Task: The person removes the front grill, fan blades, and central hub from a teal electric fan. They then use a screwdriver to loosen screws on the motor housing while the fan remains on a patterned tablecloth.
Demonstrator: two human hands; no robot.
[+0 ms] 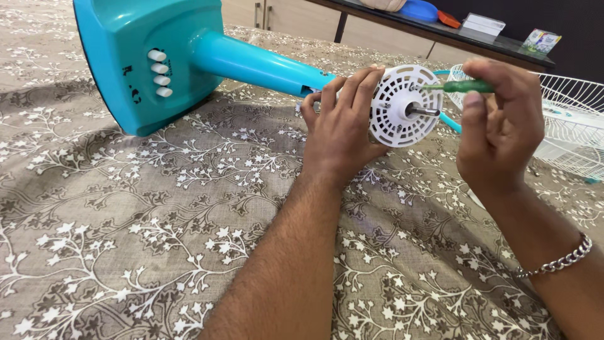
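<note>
Two hands work: left hand fingers clamp the motor steady; right hand, at 3 o'clock, pinches a screwdriver against it.

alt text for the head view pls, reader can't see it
A person's left hand grips the white vented motor face of a teal table fan lying on a floral bedspread, while the right hand holds a green-handled screwdriver to it. A white wire fan guard lies at right.

One teal fan, four white buttons, one green screwdriver, one wire guard.
</note>
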